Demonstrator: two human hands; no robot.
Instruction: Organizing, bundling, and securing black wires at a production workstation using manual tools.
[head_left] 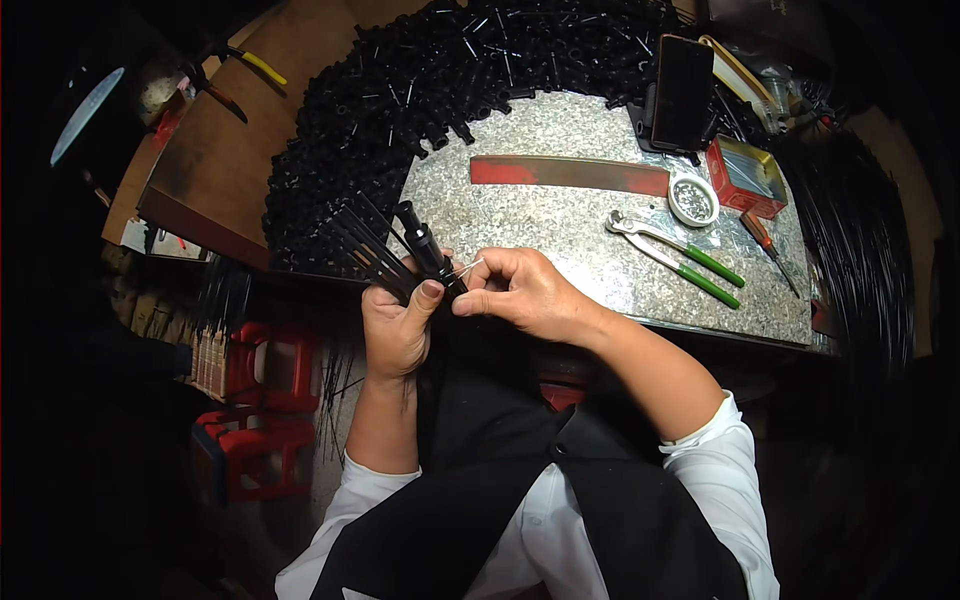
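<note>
My left hand point(396, 325) is closed around the lower part of a black ridged tubular piece point(424, 246), its thumb pressed against the side. Several thin black rods point(362, 243) fan up and to the left from the same grip. Just right of the tube, my right hand point(530, 293) has its thumb and forefinger pinched on a thin pale wire point(468, 267) that runs to the tube's ringed part. Fingers hide the tube's lower end and where the rods meet it.
A large heap of black tubular pieces point(340, 170) covers the table's far left. On the speckled tabletop point(570, 225) lie a red strip point(570, 173), green-handled pliers point(675, 255), a white bowl of small metal bits point(693, 200), a red box point(745, 177), a screwdriver point(768, 250) and a phone point(683, 95).
</note>
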